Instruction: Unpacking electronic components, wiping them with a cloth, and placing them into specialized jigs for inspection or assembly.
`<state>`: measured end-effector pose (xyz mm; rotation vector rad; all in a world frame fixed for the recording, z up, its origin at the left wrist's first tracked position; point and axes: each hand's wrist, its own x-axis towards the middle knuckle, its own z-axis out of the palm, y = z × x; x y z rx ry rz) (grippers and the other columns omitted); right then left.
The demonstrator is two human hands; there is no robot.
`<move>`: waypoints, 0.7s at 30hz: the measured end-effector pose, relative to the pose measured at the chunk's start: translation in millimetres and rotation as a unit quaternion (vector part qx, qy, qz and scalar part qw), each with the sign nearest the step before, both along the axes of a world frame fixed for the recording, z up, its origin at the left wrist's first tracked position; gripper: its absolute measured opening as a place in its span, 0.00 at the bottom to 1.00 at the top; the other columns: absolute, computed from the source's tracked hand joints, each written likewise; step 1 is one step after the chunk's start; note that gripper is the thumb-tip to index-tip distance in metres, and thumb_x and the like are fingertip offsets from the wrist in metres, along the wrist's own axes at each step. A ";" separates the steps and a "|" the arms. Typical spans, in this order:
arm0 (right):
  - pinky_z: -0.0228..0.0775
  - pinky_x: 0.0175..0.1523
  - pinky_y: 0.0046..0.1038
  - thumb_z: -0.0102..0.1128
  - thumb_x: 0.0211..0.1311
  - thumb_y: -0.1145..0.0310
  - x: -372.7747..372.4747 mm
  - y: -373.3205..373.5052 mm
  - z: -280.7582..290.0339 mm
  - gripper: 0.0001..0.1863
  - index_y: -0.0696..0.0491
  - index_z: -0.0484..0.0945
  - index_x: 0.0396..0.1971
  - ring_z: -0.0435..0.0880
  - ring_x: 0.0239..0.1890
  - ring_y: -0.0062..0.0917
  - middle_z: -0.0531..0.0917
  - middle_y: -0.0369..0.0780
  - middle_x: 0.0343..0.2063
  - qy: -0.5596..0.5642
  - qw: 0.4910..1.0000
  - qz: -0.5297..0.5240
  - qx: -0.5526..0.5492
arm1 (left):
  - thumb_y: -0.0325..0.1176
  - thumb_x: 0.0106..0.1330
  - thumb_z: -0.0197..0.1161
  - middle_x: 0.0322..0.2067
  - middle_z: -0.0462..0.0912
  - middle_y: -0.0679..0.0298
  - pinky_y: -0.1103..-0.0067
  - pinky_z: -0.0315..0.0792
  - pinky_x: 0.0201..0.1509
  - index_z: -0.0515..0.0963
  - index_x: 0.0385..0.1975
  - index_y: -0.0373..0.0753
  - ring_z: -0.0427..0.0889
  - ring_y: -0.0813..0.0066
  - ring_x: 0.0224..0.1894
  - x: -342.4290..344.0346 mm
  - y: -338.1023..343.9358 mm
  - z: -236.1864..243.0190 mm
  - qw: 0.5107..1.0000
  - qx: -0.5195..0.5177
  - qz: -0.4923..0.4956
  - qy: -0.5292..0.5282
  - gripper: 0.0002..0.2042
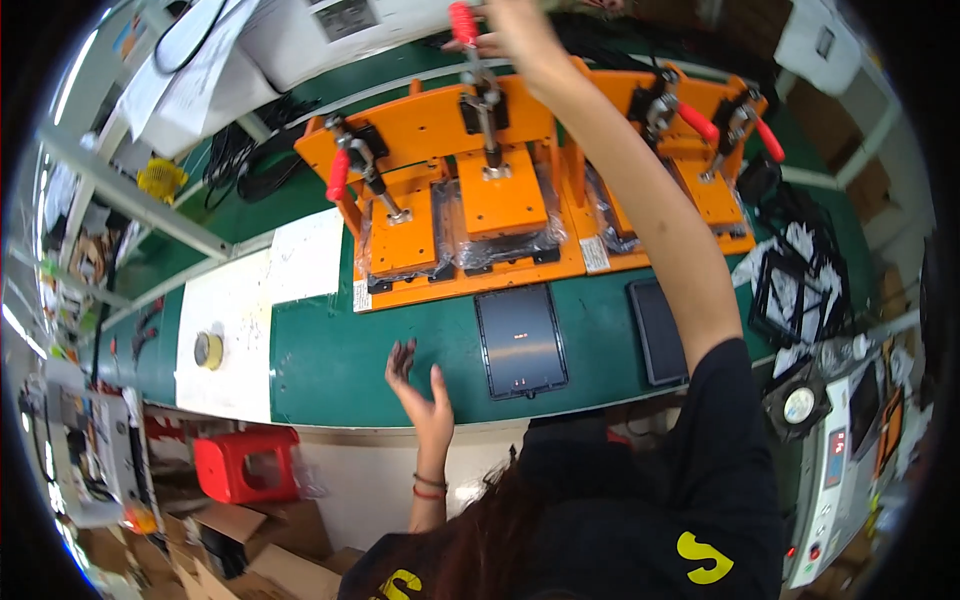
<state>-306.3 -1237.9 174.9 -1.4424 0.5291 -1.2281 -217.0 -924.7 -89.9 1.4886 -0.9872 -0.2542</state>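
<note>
My left hand (425, 405) is raised over the front edge of the green bench, fingers apart and holding nothing. Right of it lies a flat dark rectangular panel (520, 340) with a thin raised rim. My right arm reaches across an orange clamping fixture (560, 262). At the top, my right hand (515, 35) is smeared by motion beside the upright red handle (463, 24) of a toggle clamp; whether it grips the handle is not clear. Beneath that clamp, an orange press block (500, 205) sits over clear plastic film. A second dark panel (655, 330) is partly hidden by my right arm.
More red-handled toggle clamps (340, 175) stand along the fixture. A yellowish tape roll (208, 350) rests on white sheets at left. Black frames with crumpled wrapping (795, 290) lie at right, near a small fan (797, 405). A red stool (248, 465) and cardboard boxes (290, 535) are below.
</note>
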 end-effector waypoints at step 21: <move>0.29 0.66 0.44 0.42 0.64 0.52 -18.8 68.3 -82.3 0.27 0.45 0.56 0.60 0.51 0.64 0.36 0.62 0.44 0.56 0.389 0.673 -0.293 -0.557 | 0.33 0.64 0.49 0.50 0.67 0.42 0.64 0.55 0.61 0.57 0.51 0.25 0.65 0.48 0.55 -29.3 -26.5 20.7 0.988 0.139 -0.065 0.000 0.21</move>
